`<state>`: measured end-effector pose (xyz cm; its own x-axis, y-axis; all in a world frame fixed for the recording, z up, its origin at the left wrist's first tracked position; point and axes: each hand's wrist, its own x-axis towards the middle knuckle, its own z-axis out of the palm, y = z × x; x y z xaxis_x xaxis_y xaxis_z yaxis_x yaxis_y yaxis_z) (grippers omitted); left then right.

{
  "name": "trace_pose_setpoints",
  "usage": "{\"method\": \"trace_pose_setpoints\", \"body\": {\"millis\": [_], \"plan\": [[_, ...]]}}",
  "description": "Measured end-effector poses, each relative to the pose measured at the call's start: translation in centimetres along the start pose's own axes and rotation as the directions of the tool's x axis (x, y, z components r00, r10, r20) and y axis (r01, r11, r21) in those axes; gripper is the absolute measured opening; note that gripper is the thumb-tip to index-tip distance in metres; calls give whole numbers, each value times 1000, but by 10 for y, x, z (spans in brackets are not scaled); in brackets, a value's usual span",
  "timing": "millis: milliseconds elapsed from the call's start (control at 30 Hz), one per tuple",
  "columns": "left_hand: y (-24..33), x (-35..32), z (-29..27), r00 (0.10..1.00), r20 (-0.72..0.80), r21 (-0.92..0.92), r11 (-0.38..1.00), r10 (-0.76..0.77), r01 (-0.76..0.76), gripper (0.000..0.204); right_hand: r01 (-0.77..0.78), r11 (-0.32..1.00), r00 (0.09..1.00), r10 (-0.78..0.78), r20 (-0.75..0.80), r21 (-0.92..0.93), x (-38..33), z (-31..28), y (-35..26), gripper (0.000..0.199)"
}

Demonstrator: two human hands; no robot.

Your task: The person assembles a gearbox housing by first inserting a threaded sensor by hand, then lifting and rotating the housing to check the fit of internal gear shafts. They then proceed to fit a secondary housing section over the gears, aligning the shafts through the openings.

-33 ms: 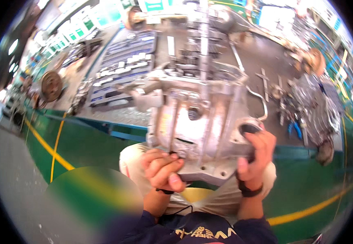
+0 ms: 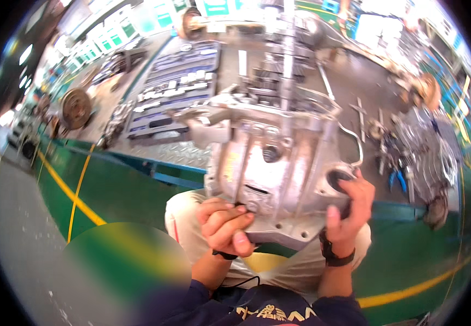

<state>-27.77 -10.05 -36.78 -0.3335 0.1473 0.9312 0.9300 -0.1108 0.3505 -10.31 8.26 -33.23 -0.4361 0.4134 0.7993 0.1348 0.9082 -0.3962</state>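
A large silvery cast-metal gearbox housing [image 2: 271, 179] fills the middle of the view, its near end hanging past the bench edge above my lap. My left hand [image 2: 224, 227] is closed on its near left edge, fingers curled and thumb toward me. At the near right corner, my right hand [image 2: 352, 209] grips the housing beside a round opening [image 2: 338, 179], with fingers on the rim and thumb lower down. Beyond the housing stands a stack of gears on a shaft [image 2: 287, 62]. How the gears meet the housing is partly hidden.
A socket tool set [image 2: 176, 89] lies in its blue-and-black tray on the bench, left of the gears. To the right are a T-shaped tool [image 2: 360, 117], blue-handled pliers [image 2: 397, 182] and another ribbed metal casing [image 2: 428, 155]. A rusty round drum [image 2: 76, 108] sits far left.
The whole scene sits slightly farther right in the picture. Both hands keep their hold on the housing, with no clear movement against it.
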Motion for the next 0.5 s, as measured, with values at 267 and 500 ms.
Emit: {"method": "trace_pose_setpoints", "body": {"millis": [267, 500], "plan": [[-35, 116, -73, 986, 156, -89, 995, 66, -53, 57, -52, 996, 996, 56, -62, 66, 9, 10, -6, 25], [-83, 225, 10, 785, 587, 96, 945, 199, -312, 30, -98, 993, 993, 101, -62, 60, -5, 18, -28, 27]]}}
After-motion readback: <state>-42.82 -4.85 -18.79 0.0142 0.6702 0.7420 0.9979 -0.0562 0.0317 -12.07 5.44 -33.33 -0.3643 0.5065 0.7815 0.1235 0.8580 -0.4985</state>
